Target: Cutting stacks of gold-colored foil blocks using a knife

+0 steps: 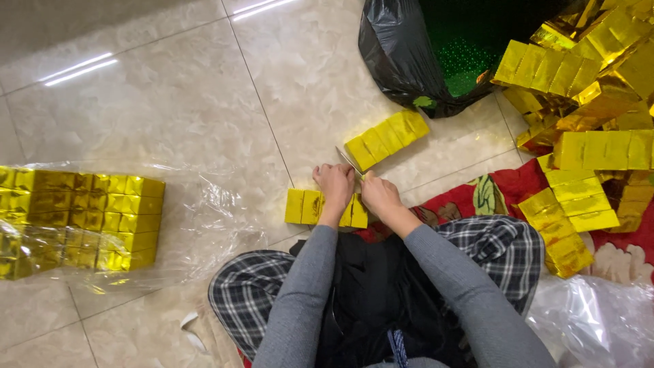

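Note:
A row of joined gold foil blocks (pixel 304 206) lies on the floor in front of my crossed legs. My left hand (pixel 334 187) rests on top of it, fingers closed over the row. My right hand (pixel 379 192) is beside it and grips a small knife (pixel 349 161) whose thin blade points up and left, away from me. Just beyond the blade lies a second short row of gold blocks (pixel 387 138), set diagonally on the tiles.
Stacked gold blocks on clear plastic (pixel 82 221) sit at the left. A black bag (pixel 402 58) with a green lining stands at the top. A heap of gold block rows (pixel 586 136) covers a red flowered cloth (pixel 504 191) at the right. Tiled floor (pixel 170 102) lies all around.

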